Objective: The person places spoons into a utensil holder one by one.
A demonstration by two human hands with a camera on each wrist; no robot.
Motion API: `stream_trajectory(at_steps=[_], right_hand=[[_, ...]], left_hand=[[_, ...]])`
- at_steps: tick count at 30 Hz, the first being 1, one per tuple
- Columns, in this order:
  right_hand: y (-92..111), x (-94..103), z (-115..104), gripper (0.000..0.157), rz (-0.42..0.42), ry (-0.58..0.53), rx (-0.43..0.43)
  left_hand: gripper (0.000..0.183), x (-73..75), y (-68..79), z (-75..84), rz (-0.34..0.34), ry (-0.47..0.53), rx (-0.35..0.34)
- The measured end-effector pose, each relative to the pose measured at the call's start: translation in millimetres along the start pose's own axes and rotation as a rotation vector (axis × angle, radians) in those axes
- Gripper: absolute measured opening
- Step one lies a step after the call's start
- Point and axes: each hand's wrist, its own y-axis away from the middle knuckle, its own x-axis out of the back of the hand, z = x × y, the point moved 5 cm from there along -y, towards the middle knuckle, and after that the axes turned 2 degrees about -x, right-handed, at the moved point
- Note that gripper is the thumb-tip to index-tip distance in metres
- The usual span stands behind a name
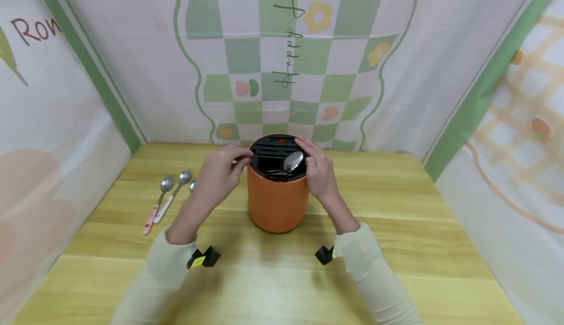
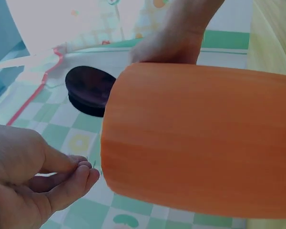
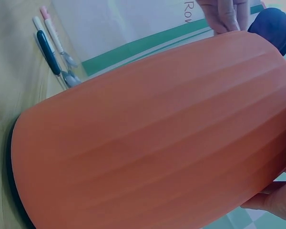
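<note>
An orange ribbed utensil holder [image 1: 277, 202] with a black slotted insert [image 1: 273, 151] stands upright on the table. A metal spoon's bowl [image 1: 293, 161] sticks up from its front opening; the handle is hidden. My right hand [image 1: 320, 173] grips the holder's right side at the rim, one finger laid along the top edge. At the left rim is my left hand [image 1: 222, 171], thumb and fingertips drawn together [image 2: 52, 183]. Whether they pinch the insert's edge I cannot tell. From the side, a dark rounded shape [image 2: 88, 90] rises above the rim.
Left of the holder lie a pink-handled spoon [image 1: 152, 217], a white-handled spoon [image 1: 165, 207] and a dark-handled spoon [image 3: 48, 52]. My left forearm partly covers the dark one in the head view. A patterned cloth [image 1: 282, 60] hangs along the wooden table's [image 1: 396, 207] back edge.
</note>
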Motion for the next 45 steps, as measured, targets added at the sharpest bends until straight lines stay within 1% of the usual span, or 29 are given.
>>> stream_trajectory(at_steps=[5, 10, 17, 21, 24, 30, 35, 37, 39, 42, 45], right_hand=[[-0.7, 0.6, 0.3, 0.057, 0.002, 0.002, 0.006], [-1.0, 0.3, 0.6, 0.057, -0.003, -0.013, 0.005], [-0.4, -0.3, 1.4, 0.057, -0.005, -0.015, 0.003], [-0.4, -0.3, 1.8, 0.056, 0.000, -0.023, 0.009], [-0.7, -0.5, 1.8, 0.056, 0.001, -0.029, 0.012], [-0.9, -1.2, 2.0, 0.057, 0.005, -0.035, 0.012], [-0.4, -1.0, 2.0, 0.056, 0.007, -0.040, 0.009], [-0.6, -1.2, 2.2, 0.056, 0.009, -0.040, 0.010], [-0.9, -1.4, 2.3, 0.056, 0.011, -0.039, 0.012], [-1.1, -1.3, 2.3, 0.056, 0.012, -0.038, 0.013], [-1.1, -0.7, 1.5, 0.056, 0.012, -0.037, 0.014]], left_hand=[[0.019, 1.7, 9.1, -14.9, -0.020, 0.005, 0.059], [0.019, 3.0, 16.9, -28.2, -0.033, -0.020, 0.087], [0.019, 3.0, 27.4, -47.7, -0.092, -0.076, 0.149], [0.018, -1.0, 34.5, -61.7, -0.133, -0.095, 0.185], [0.016, -4.9, 40.2, -72.7, -0.154, -0.104, 0.193], [0.013, -9.7, 51.0, -93.2, -0.179, -0.140, 0.196], [0.006, -17.4, 59.3, -115.3, -0.207, -0.177, 0.237], [0.007, -21.1, 62.5, -124.2, -0.220, -0.196, 0.258], [0.011, -24.4, 65.0, -132.7, -0.225, -0.219, 0.270], [0.015, -28.4, 67.5, -142.4, -0.222, -0.263, 0.267], [0.014, -32.5, 69.3, -150.2, -0.236, -0.326, 0.259]])
